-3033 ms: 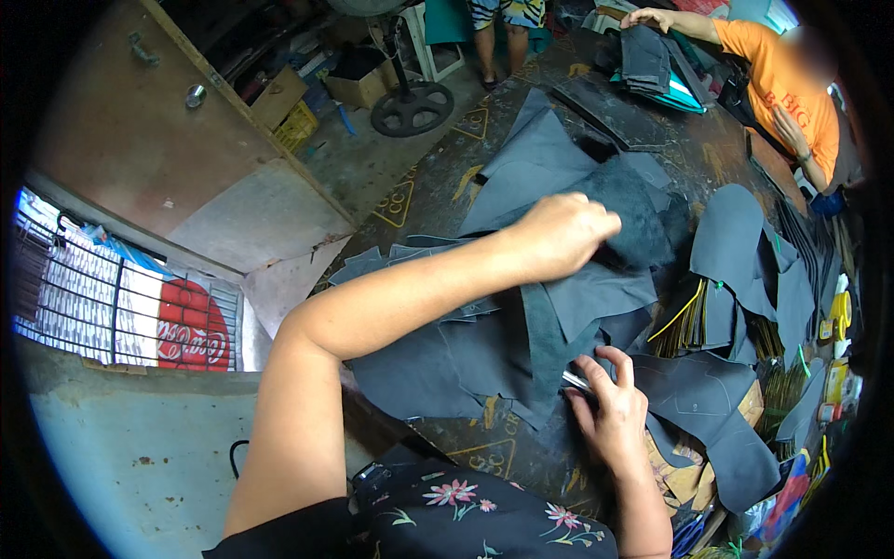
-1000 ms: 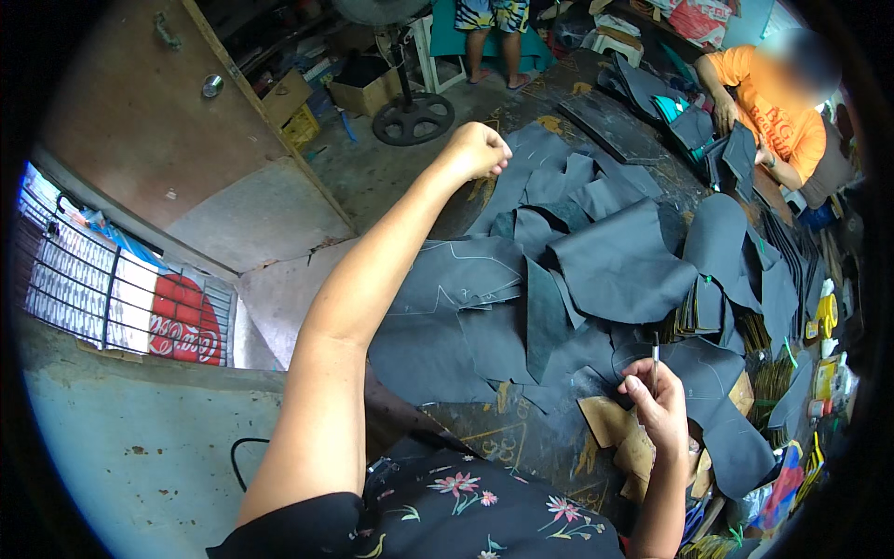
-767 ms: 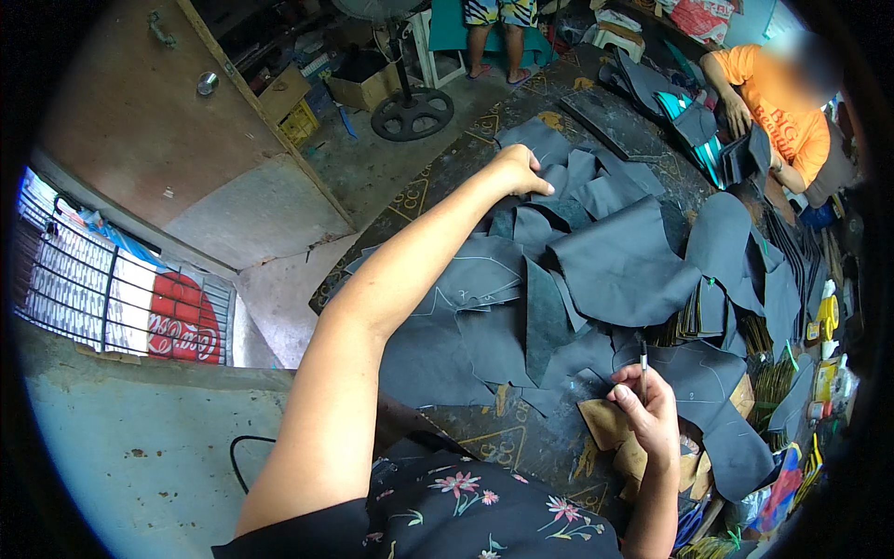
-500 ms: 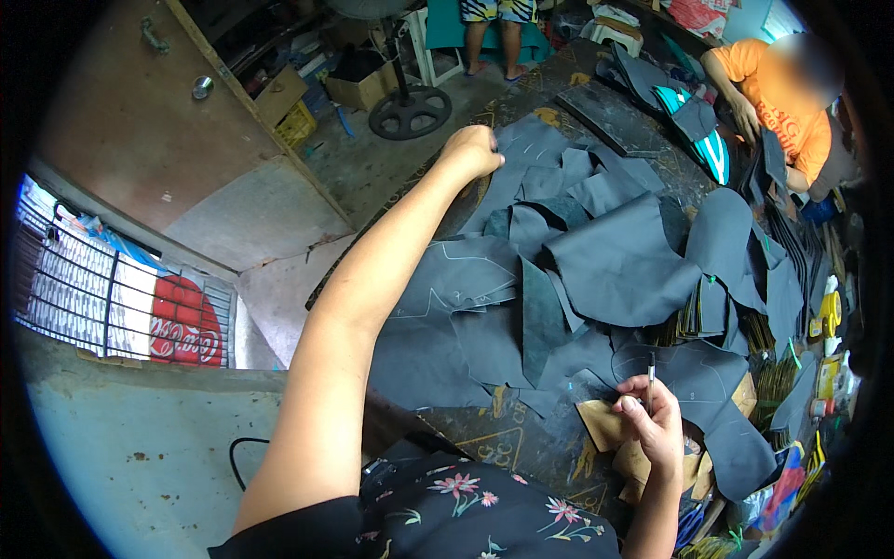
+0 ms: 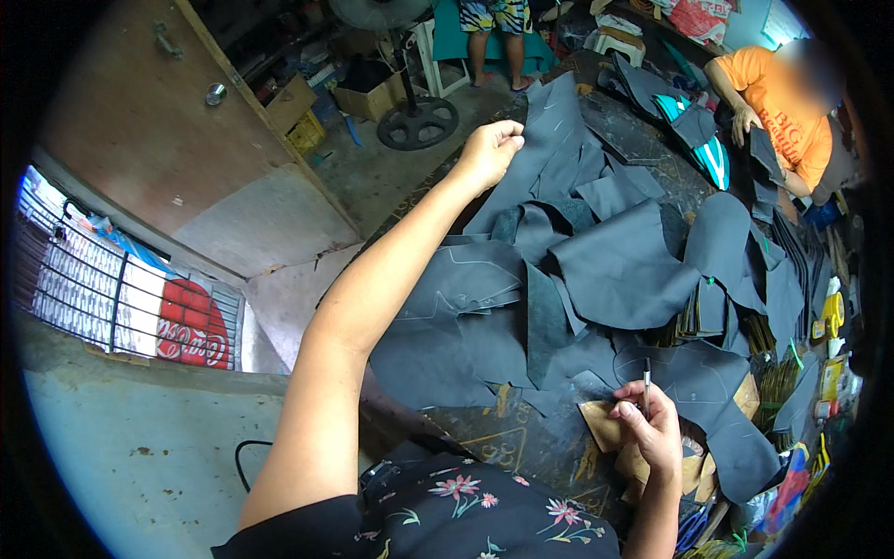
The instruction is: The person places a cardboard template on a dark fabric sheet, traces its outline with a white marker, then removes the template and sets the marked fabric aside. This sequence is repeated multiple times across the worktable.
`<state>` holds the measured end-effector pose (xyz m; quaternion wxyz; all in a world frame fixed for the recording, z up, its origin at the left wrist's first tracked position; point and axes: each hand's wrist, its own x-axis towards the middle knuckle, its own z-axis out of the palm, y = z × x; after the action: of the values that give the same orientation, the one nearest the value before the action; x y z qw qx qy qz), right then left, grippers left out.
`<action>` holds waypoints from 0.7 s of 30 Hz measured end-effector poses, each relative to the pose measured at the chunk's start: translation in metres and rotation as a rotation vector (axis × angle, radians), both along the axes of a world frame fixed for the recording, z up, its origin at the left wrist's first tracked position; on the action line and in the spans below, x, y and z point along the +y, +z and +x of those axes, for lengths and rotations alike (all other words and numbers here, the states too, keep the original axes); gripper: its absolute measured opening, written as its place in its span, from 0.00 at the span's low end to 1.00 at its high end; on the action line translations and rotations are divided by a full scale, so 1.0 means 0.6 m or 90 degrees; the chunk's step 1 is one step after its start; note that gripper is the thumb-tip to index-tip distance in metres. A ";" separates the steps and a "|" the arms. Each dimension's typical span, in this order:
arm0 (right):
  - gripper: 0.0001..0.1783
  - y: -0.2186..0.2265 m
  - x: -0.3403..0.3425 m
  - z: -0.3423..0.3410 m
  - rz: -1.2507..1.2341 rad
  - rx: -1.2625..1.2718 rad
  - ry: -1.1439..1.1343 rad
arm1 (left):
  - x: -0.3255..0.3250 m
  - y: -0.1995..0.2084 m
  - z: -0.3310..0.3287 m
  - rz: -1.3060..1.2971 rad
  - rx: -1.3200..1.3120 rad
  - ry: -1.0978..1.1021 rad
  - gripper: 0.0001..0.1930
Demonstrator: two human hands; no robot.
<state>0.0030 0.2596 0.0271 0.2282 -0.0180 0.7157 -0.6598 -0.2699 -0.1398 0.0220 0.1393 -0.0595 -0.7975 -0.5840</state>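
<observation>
My left arm reaches far across the table, and my left hand [image 5: 494, 154] is closed on the edge of a dark grey leather piece [image 5: 556, 116] with faint marked lines. That piece rises in a tall fold beside my fingers. Close to my body on the right, my right hand [image 5: 650, 427] grips a pen [image 5: 647, 380], its end pointing up. Under and around the pen hand lie a marked leather piece [image 5: 694, 373] and tan pattern pieces [image 5: 605, 424]. A large curled leather sheet [image 5: 624, 265] tops the overlapping pile between my hands.
The dark table [image 5: 507, 438] carries stacked cut pieces [image 5: 703, 312] on the right. Across from me at the right, a person in an orange shirt [image 5: 778, 107] handles dark pieces. Another person's legs [image 5: 498, 56] stand beyond. A fan base [image 5: 417, 123] and a door [image 5: 168, 121] are at the left.
My left hand has moved slightly right, and the leather piece at its fingers has lifted into a taller fold. My right hand with the pen has hardly moved.
</observation>
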 end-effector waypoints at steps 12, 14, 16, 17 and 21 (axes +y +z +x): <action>0.12 0.055 -0.028 -0.030 0.246 0.175 0.095 | -0.035 -0.015 -0.015 -0.233 -0.279 0.003 0.20; 0.13 0.085 -0.061 -0.060 0.261 0.373 0.144 | -0.027 -0.030 -0.008 -0.272 -0.225 -0.038 0.18; 0.14 0.105 -0.109 -0.100 0.267 0.499 0.153 | -0.012 -0.032 -0.005 -0.320 -0.156 -0.027 0.19; 0.16 0.109 -0.135 -0.122 0.265 0.540 0.156 | -0.004 -0.028 -0.004 -0.344 -0.113 -0.023 0.19; 0.21 0.070 -0.246 -0.211 0.366 0.732 0.132 | 0.025 -0.013 0.012 -0.552 -0.033 0.026 0.15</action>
<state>-0.1235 0.1120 0.0693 -0.1326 -0.3752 0.8664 -0.3015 -0.2625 -0.1247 0.0141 0.0929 -0.0819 -0.9732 -0.1938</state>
